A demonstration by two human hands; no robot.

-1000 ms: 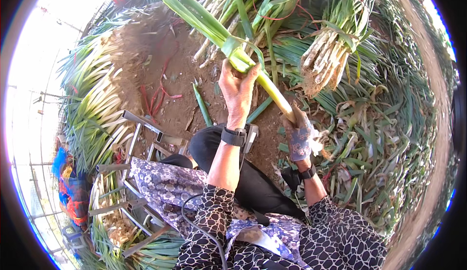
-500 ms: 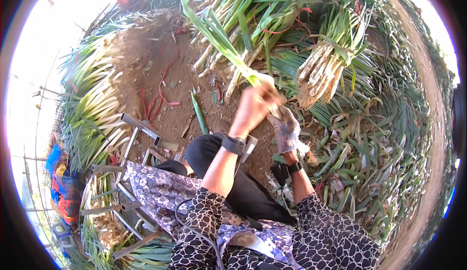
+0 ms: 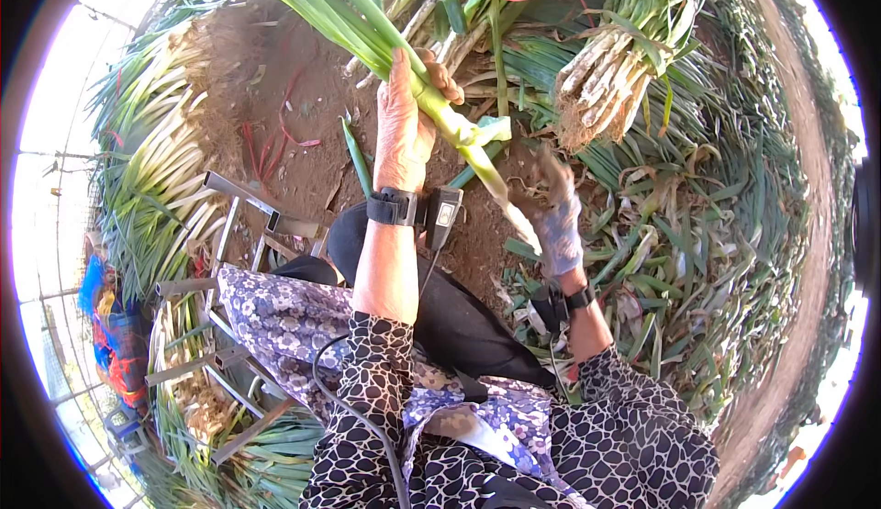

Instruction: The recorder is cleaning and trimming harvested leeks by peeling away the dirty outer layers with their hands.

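Observation:
A long green onion (image 3: pixel 451 124) slants across the middle, its green leaves toward the upper left and its white end pointing down to the right. My bare left hand (image 3: pixel 402 119) is wrapped round its upper stalk, where the green begins. Partway down, a torn, folded piece of leaf sticks out from the stalk. My right hand (image 3: pixel 558 220), in a soiled light glove, is beside the white end with its fingers stretched out and somewhat blurred. Whether it touches the tip I cannot tell.
A tied bundle of green onions (image 3: pixel 610 78) lies at the upper right, with more stalks (image 3: pixel 450 4) beyond my left hand. Stripped leaves (image 3: pixel 679 270) litter the right side. Rows of onions (image 3: pixel 170 160) and a metal frame (image 3: pixel 225 234) are on the left. Red string (image 3: pixel 271 151) lies on the soil.
My left hand has moved up and left along with the green onion, away from my right hand. The right hand's fingers have opened off the stalk, and a torn leaf piece now juts from it.

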